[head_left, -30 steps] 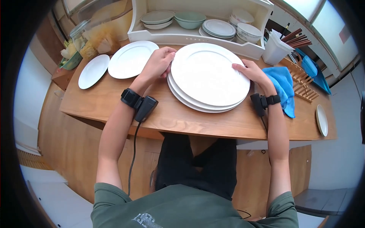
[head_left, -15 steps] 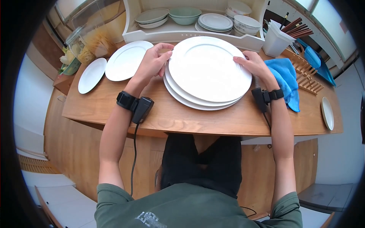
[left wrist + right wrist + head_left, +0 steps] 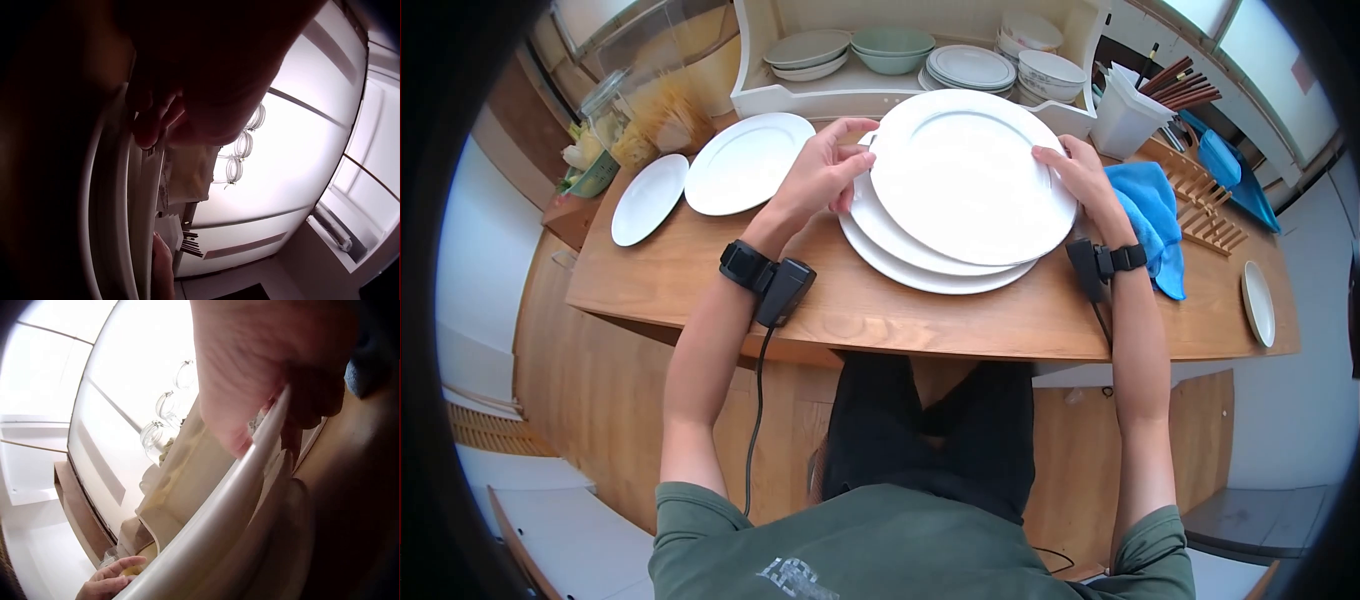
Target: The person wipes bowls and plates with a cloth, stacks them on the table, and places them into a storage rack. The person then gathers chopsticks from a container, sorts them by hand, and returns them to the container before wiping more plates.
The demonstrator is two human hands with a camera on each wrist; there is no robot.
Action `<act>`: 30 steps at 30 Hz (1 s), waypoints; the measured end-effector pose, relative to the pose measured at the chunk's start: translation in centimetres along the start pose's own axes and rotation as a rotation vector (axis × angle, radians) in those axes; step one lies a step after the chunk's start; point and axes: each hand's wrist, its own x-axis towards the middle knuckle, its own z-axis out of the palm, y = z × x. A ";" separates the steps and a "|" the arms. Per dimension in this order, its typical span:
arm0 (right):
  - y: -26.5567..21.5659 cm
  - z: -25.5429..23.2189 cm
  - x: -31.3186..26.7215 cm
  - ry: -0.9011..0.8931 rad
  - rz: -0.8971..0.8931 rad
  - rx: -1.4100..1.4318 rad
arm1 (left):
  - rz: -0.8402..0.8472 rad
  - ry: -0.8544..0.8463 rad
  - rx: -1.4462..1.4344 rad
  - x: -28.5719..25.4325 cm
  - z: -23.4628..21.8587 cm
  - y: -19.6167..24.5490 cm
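A large white plate (image 3: 975,175) is raised at a slight tilt above two more white plates, the lowest of them (image 3: 940,283) lying on the wooden table. My left hand (image 3: 825,172) pinches the top plate's left edge between thumb and fingers. On the opposite edge, my right hand (image 3: 1085,178) grips with the thumb over the rim and the fingers beneath. In the right wrist view the top plate (image 3: 212,512) stands apart from the plates below it. The left wrist view is dark, with my left hand (image 3: 194,87) at the plate edges.
Two white plates (image 3: 745,165) (image 3: 650,200) lie at the left. Behind stands a white shelf (image 3: 820,103) with bowls and plates. To the right are a chopstick holder (image 3: 1122,120), a blue cloth (image 3: 1150,225), a wooden rack (image 3: 1200,215) and a small dish (image 3: 1258,303).
The top plate has moved right and slightly away from me, exposing more of the plates beneath at the left. Both hands have shifted right with it, still at its edges.
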 end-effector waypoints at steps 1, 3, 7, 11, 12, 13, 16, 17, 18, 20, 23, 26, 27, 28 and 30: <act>-0.2 -0.1 0.0 -0.001 0.000 0.001 | -0.022 -0.037 0.028 -0.1 0.0 -0.1; -0.4 -0.6 -0.1 0.023 0.006 0.025 | -0.018 -0.044 0.035 -0.2 0.0 -0.3; -0.8 -0.9 -0.3 0.054 0.002 0.158 | -0.001 -0.061 0.083 0.0 0.2 0.0; -0.8 -1.1 -0.2 -0.010 0.053 0.331 | -0.025 -0.070 0.111 0.0 0.4 0.0; -0.7 -1.0 -0.1 -0.043 0.068 0.384 | -0.026 -0.070 0.110 0.0 0.3 -0.1; -0.8 -0.8 -0.2 -0.076 0.085 0.436 | -0.030 -0.076 0.112 0.0 0.2 0.0; -1.3 -1.2 -0.6 -0.108 0.130 0.511 | -0.035 -0.086 0.114 0.2 0.1 -0.2; -1.3 -1.3 -0.7 -0.109 0.127 0.508 | -0.035 -0.089 0.116 0.2 0.0 -0.3; -1.3 -1.4 -0.7 -0.116 0.135 0.541 | -0.032 -0.085 0.115 0.2 -0.1 -0.5; -0.9 -1.8 -0.5 -0.121 0.136 0.573 | -0.026 -0.068 0.047 0.3 -0.1 -0.4; -0.4 -2.7 -0.4 -0.085 0.115 0.595 | 0.001 -0.074 0.013 0.4 -0.4 -0.5; 0.1 -4.0 -0.5 0.041 0.047 0.619 | 0.020 -0.070 0.010 0.4 -0.7 -0.4; 0.3 -4.9 -0.6 0.040 0.040 0.612 | 0.027 -0.065 0.005 0.4 -0.7 -0.4; 0.2 -5.7 -0.8 0.114 -0.009 0.592 | 0.022 -0.068 0.002 0.4 -0.7 -0.4; -0.1 -7.8 -1.5 0.257 -0.096 0.534 | 0.020 -0.068 -0.005 0.5 -0.8 -0.4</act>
